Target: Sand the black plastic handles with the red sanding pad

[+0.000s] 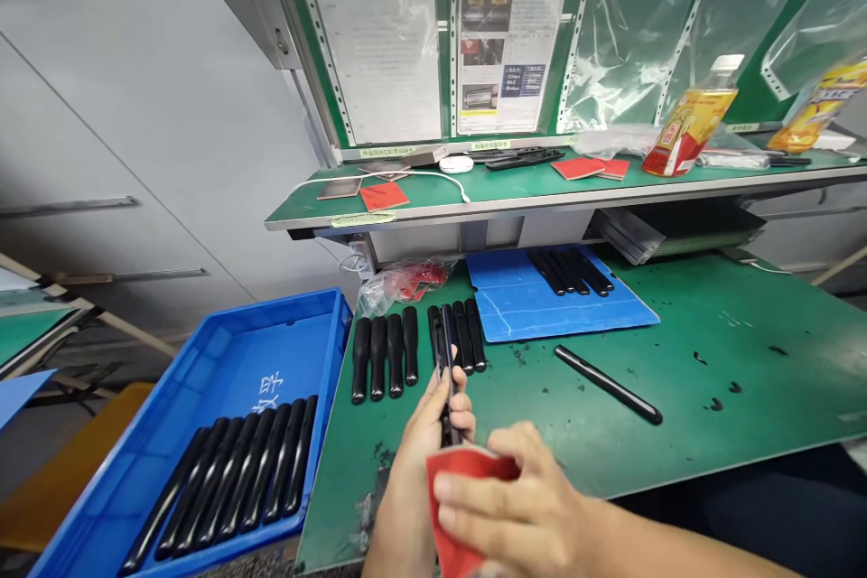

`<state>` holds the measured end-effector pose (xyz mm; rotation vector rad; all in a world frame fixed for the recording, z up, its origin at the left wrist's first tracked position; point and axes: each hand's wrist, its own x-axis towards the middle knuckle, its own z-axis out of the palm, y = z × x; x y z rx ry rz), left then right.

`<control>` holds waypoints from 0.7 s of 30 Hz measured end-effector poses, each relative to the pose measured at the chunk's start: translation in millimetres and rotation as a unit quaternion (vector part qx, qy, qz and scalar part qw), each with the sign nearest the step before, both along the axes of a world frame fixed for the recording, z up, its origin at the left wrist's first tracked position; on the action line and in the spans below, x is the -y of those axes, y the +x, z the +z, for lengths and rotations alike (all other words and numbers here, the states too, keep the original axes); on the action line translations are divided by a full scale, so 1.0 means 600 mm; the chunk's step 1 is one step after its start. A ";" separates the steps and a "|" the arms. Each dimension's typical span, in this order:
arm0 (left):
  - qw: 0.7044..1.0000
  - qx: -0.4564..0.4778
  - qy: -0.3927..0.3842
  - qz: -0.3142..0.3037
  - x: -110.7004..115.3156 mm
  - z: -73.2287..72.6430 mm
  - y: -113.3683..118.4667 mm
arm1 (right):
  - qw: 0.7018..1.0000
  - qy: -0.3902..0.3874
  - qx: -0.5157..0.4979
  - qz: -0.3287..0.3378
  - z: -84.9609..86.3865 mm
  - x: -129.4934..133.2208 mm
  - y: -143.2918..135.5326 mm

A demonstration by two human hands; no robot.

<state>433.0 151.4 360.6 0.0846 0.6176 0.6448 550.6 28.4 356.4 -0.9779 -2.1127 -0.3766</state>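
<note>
My left hand is closed around a long, glossy black handle-like part, which points away from me over the green table. Against its near end sits a folded red sanding pad, pinched between the thumb and fingers of my right hand. The pad hides that end of the part. Just beyond my left hand, several black handle-like pieces lie side by side. A single slim black part lies to the right, apart from both hands.
At left, a blue tray holds a row of black parts. More lie on a blue sheet at the back. Above, a green shelf carries red pads, a cable and a drink bottle. Black scraps dot the table.
</note>
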 end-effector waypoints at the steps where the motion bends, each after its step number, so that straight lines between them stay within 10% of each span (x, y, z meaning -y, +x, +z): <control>1: 0.999 0.020 -0.023 0.028 -0.007 0.002 0.001 | 1.000 0.008 0.013 0.010 0.000 -0.002 -0.009; 10: 0.984 0.036 -0.072 0.158 -0.051 0.054 -0.017 | 0.995 -0.055 -0.051 0.070 -0.022 -0.003 -0.051; 13: 0.985 0.033 0.000 0.170 -0.047 0.073 -0.029 | 0.966 -0.107 -0.230 0.043 -0.024 0.013 -0.045; 17: 0.980 -0.029 0.122 0.152 -0.019 0.085 -0.033 | 0.779 -0.200 -0.591 -0.059 -0.036 0.028 -0.036; 21: 0.975 -0.089 0.162 0.124 0.002 0.085 -0.024 | 0.664 -0.245 -0.706 0.028 -0.062 0.040 -0.048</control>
